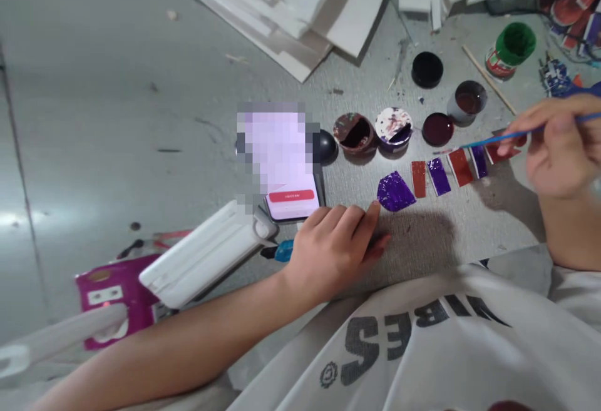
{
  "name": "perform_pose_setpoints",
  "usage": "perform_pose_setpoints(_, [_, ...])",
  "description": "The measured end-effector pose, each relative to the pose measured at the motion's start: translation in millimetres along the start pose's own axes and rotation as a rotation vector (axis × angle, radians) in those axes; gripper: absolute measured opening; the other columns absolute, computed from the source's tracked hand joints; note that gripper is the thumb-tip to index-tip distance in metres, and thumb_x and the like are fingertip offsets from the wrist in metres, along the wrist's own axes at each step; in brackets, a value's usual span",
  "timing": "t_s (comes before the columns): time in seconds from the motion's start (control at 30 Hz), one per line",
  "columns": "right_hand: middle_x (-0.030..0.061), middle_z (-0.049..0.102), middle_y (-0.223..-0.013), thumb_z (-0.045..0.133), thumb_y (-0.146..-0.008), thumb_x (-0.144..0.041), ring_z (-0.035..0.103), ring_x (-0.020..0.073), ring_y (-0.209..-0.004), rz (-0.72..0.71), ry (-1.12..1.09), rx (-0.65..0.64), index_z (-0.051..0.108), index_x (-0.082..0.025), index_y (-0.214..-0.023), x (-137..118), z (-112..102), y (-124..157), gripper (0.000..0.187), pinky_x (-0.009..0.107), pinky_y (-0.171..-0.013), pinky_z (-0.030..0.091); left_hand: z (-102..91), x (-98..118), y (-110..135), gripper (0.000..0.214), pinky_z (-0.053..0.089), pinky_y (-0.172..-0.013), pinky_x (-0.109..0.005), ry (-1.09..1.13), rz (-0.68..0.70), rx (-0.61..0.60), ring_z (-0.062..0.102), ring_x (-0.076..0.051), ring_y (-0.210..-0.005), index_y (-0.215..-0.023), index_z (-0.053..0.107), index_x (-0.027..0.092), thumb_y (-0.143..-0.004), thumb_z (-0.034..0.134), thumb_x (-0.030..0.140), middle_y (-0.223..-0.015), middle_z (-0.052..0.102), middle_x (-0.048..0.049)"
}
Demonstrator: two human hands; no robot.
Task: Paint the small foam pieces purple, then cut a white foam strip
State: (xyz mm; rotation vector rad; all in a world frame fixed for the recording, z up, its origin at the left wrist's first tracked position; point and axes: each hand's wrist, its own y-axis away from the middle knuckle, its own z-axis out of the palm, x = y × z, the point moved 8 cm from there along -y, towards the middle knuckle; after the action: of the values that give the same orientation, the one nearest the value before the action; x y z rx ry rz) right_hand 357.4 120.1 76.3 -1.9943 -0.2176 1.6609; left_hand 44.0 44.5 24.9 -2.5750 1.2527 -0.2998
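Observation:
My right hand point(558, 142) is closed on a thin blue paintbrush point(498, 139) whose tip points left, toward a row of small painted pieces. That row alternates red point(417, 178) and purple point(439, 176) strips, and a larger purple piece point(395, 192) lies at its left end. My left hand point(335, 245) rests palm down on the grey floor. Its fingers lie flat and close together, holding nothing, with the fingertips just short of the larger purple piece.
Paint pots and lids point(393, 128) stand behind the pieces, with a green-lidded jar point(511, 48) at the far right. A phone point(291, 195) lies left of my left hand. A white block point(206, 251) and a pink packet point(115, 295) lie nearer left. White boards point(300, 17) are piled at the back.

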Motion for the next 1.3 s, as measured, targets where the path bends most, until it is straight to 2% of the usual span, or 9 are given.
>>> perform_pose_setpoints(0.03, [0.0037, 0.073, -0.063, 0.089, -0.1, -0.046, 0.071, 0.0148, -0.051, -0.055, -0.02, 0.07, 0.086, -0.016, -0.08, 2.8, -7.1, -5.9, 0.036, 0.026, -0.045, 0.053, 0.4, -0.3, 0.5, 0.035, 0.049, -0.065, -0.041, 0.002, 0.0, -0.008, 0.065, -0.023, -0.07, -0.128, 0.079, 0.009, -0.114, 0.063, 0.037, -0.083, 0.071, -0.0052])
perform_pose_setpoints(0.27, [-0.0003, 0.071, -0.059, 0.091, -0.099, -0.051, 0.058, 0.0102, -0.039, 0.146, -0.079, 0.133, 0.082, -0.019, -0.079, 52.8, -12.7, -23.5, 0.039, 0.023, -0.037, 0.044, -0.1, -1.7, 3.1, 0.029, 0.051, -0.059, -0.036, 0.086, 0.01, -0.027, 0.07, -0.021, -0.074, -0.13, 0.074, 0.01, -0.112, 0.068, 0.032, -0.091, 0.075, -0.005])
perform_pose_setpoints(0.6, [0.0032, 0.083, -0.079, 0.07, -0.112, -0.062, 0.067, 0.0111, -0.052, 0.206, 0.17, -0.117, 0.073, -0.024, -0.098, 77.3, -15.2, -18.7, 0.041, 0.026, -0.046, 0.055, 2.3, -6.0, 1.5, 0.023, 0.058, -0.063, -0.037, 0.159, -0.005, -0.064, 0.073, -0.022, -0.077, -0.125, 0.073, 0.012, -0.112, 0.066, 0.029, -0.095, 0.076, -0.0058])
perform_pose_setpoints(0.73, [0.0024, 0.082, -0.075, 0.071, -0.113, -0.055, 0.07, 0.0122, -0.05, 0.02, 0.148, -0.077, 0.075, -0.022, -0.095, 48.2, -7.6, -14.0, 0.038, 0.024, -0.04, 0.048, 2.8, -6.9, 2.7, 0.022, 0.057, -0.063, -0.037, 0.164, -0.01, -0.054, 0.073, -0.023, -0.077, -0.125, 0.073, 0.013, -0.111, 0.068, 0.029, -0.095, 0.076, -0.0058])
perform_pose_setpoints(0.83, [0.0028, 0.084, -0.081, 0.07, -0.115, -0.045, 0.077, 0.0153, -0.058, -0.201, 0.156, -0.063, 0.085, -0.024, -0.103, 2.5, -0.9, -5.8, 0.028, 0.026, -0.048, 0.057, 3.9, -6.4, 3.5, 0.022, 0.056, -0.062, -0.037, 0.16, -0.003, -0.052, 0.072, -0.023, -0.075, -0.124, 0.074, 0.012, -0.109, 0.07, 0.027, -0.092, 0.075, -0.005])
perform_pose_setpoints(0.97, [0.0025, 0.09, -0.096, 0.066, -0.115, -0.035, 0.086, 0.0197, -0.079, -0.434, 0.298, -0.382, 0.087, -0.029, -0.124, -36.9, 19.6, 3.8, 0.023, 0.032, -0.065, 0.068, 5.7, -5.4, 4.0, 0.022, 0.054, -0.06, -0.038, 0.144, 0.007, -0.051, 0.071, -0.023, -0.073, -0.123, 0.074, 0.01, -0.109, 0.07, 0.027, -0.088, 0.073, -0.0048])
perform_pose_setpoints(1.03, [0.0024, 0.089, -0.095, 0.072, -0.109, -0.025, 0.086, 0.0183, -0.079, -0.457, 0.312, -0.407, 0.086, -0.026, -0.117, -37.2, 15.4, 3.0, 0.016, 0.03, -0.068, 0.068, 6.7, -5.5, 4.2, 0.022, 0.053, -0.059, -0.037, 0.133, 0.006, -0.049, 0.07, -0.023, -0.073, -0.122, 0.074, 0.01, -0.109, 0.07, 0.028, -0.087, 0.072, -0.0047])
perform_pose_setpoints(1.17, [0.0027, 0.085, -0.083, 0.079, -0.101, -0.021, 0.08, 0.0162, -0.067, -0.428, 0.28, -0.365, 0.082, -0.023, -0.101, -20.4, 2.0, 6.3, 0.004, 0.026, -0.054, 0.059, 8.9, -5.3, 3.9, 0.02, 0.052, -0.061, -0.036, 0.119, 0.014, -0.055, 0.07, -0.022, -0.073, -0.12, 0.072, 0.012, -0.111, 0.068, 0.029, -0.087, 0.072, -0.0045])
perform_pose_setpoints(1.3, [0.0012, 0.084, -0.083, 0.07, -0.101, -0.019, 0.082, 0.0205, -0.071, -0.483, 0.429, -0.392, 0.079, -0.028, -0.103, -18.5, 2.1, 17.9, 0.013, 0.033, -0.058, 0.064, 8.8, -4.8, 2.2, 0.021, 0.054, -0.061, -0.036, 0.119, 0.031, -0.069, 0.07, -0.022, -0.074, -0.121, 0.07, 0.012, -0.112, 0.067, 0.03, -0.087, 0.072, -0.0041])
